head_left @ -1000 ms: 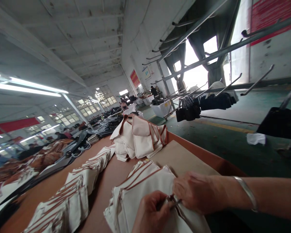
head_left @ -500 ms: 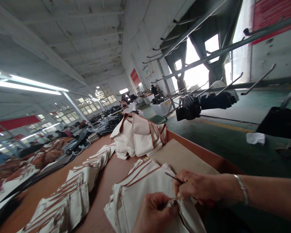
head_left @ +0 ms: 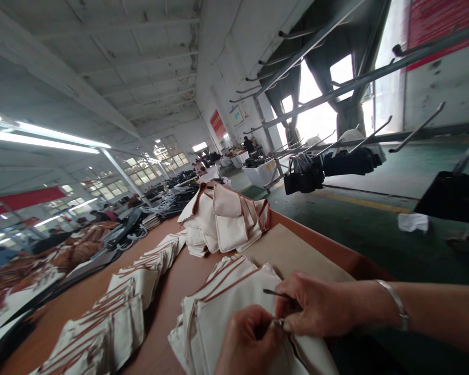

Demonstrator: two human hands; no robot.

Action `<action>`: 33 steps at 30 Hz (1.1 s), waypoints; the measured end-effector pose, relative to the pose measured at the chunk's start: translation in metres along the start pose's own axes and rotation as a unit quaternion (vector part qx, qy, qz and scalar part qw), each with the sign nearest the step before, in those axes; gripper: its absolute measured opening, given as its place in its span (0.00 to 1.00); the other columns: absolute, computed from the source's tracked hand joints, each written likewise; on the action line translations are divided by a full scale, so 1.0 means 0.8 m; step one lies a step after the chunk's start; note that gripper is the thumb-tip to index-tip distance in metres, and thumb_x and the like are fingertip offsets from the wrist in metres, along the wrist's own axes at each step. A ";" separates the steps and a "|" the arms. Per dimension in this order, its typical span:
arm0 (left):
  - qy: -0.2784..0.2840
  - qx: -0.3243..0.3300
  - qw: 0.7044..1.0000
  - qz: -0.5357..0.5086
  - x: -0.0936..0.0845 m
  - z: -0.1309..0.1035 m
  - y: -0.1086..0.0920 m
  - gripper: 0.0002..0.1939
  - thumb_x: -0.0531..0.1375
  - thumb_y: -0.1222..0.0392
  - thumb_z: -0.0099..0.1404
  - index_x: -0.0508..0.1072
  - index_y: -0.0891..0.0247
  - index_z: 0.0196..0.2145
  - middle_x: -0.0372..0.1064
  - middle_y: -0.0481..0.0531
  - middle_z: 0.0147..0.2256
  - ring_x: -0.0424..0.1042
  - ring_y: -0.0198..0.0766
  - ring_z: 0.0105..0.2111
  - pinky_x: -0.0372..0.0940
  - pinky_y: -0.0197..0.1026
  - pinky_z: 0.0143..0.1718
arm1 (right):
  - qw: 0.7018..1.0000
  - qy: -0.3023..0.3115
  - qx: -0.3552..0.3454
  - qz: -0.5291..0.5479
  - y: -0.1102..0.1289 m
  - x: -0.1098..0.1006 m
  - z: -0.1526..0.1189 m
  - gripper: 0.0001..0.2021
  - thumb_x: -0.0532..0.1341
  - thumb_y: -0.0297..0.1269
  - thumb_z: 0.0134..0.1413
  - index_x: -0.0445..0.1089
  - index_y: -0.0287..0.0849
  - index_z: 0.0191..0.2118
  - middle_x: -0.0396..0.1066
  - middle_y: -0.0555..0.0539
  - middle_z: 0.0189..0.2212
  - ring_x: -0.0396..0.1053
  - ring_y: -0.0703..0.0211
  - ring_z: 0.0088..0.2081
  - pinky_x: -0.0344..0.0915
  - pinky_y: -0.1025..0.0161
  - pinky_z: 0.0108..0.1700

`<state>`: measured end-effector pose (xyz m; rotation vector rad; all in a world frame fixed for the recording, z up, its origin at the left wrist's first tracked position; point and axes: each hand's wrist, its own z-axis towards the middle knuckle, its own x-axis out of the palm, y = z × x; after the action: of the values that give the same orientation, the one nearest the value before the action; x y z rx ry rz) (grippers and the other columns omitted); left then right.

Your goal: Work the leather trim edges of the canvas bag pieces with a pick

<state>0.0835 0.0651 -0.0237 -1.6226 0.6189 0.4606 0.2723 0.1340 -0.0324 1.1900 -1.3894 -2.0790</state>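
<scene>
My left hand [head_left: 247, 341] is closed on the edge of a cream fabric piece [head_left: 310, 354] at the bottom of the view. Beside it, my right hand [head_left: 316, 307] pinches the same edge near a dark seam or zip. A thin dark metal tool [head_left: 277, 294] sticks out leftward from the right hand's fingers; its other end is hidden in the palm. Under and behind the hands lies a stack of cream pieces with brown trim [head_left: 230, 297].
On the brown table [head_left: 172, 307] stand a cream pile [head_left: 230, 219] beyond the stack and a long fanned row [head_left: 121, 307] at left. Dark bags [head_left: 305, 174] hang from a metal rack [head_left: 328, 99] at right. Distant people work at the back.
My right hand has shifted slightly left and down, closer to my left hand's fingertips. The tool's tip sits a little lower and further left.
</scene>
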 end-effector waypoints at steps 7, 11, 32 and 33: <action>0.084 -0.046 0.989 -0.112 -0.014 -0.019 -0.015 0.06 0.60 0.59 0.49 0.69 0.64 0.22 0.54 0.42 0.20 0.51 0.30 0.22 0.47 0.36 0.25 | 0.988 -0.056 -0.126 -0.068 0.006 0.006 -0.012 0.07 0.59 0.26 0.49 0.74 0.38 0.32 0.69 0.50 0.26 0.67 0.63 0.29 0.59 0.68 0.32; 0.003 -0.011 0.987 -0.160 -0.019 -0.028 0.001 0.17 0.60 0.47 0.57 0.80 0.64 0.27 0.69 0.51 0.29 0.64 0.41 0.34 0.58 0.39 0.39 | 0.954 -0.049 -0.233 -0.184 -0.001 0.005 -0.022 0.07 0.56 0.27 0.55 0.71 0.39 0.34 0.66 0.48 0.28 0.63 0.62 0.30 0.56 0.65 0.32; -0.025 0.252 0.967 -0.023 0.004 -0.032 0.023 0.23 0.53 0.44 0.69 0.77 0.63 0.27 0.63 0.50 0.24 0.63 0.34 0.24 0.58 0.35 0.27 | 0.983 -0.028 -0.177 0.031 -0.008 0.000 -0.038 0.13 0.58 0.41 0.63 0.67 0.37 0.46 0.68 0.47 0.32 0.64 0.62 0.32 0.61 0.67 0.36; -0.030 0.252 0.967 -0.025 0.002 -0.035 0.018 0.22 0.54 0.45 0.69 0.77 0.62 0.27 0.64 0.51 0.24 0.64 0.35 0.25 0.59 0.35 0.28 | 0.987 -0.011 -0.133 0.089 -0.003 -0.006 -0.036 0.16 0.57 0.45 0.64 0.67 0.36 0.46 0.68 0.47 0.32 0.64 0.63 0.32 0.62 0.67 0.37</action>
<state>0.0743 0.0362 -0.0318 -1.1324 0.5915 0.2820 0.2988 0.1218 -0.0371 0.9022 -1.1369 -2.0767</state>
